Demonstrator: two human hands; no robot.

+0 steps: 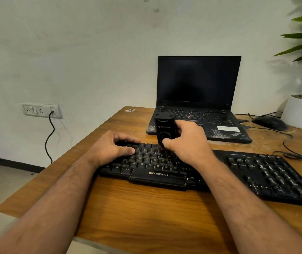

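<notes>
Wood-grain desk (146, 213), scuffed and pale toward its far side, stands against a plain whitish wall (73, 52) that carries a socket plate (40, 110) with a black cable (50, 136) hanging from it. A black keyboard (157, 175) lies across the near half; the left hand (113, 147) curls round its far left edge, thumb on the keys. The right hand (188, 143) grips a small black handheld device (164, 127) upright, its lower end at the middle keys. Behind are an open dark-screened laptop (197, 81), a mouse (269, 122) and a white plant pot (300, 114)

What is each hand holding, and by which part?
Right hand grips the black device round its lower body; left hand holds the keyboard by its left end.
</notes>
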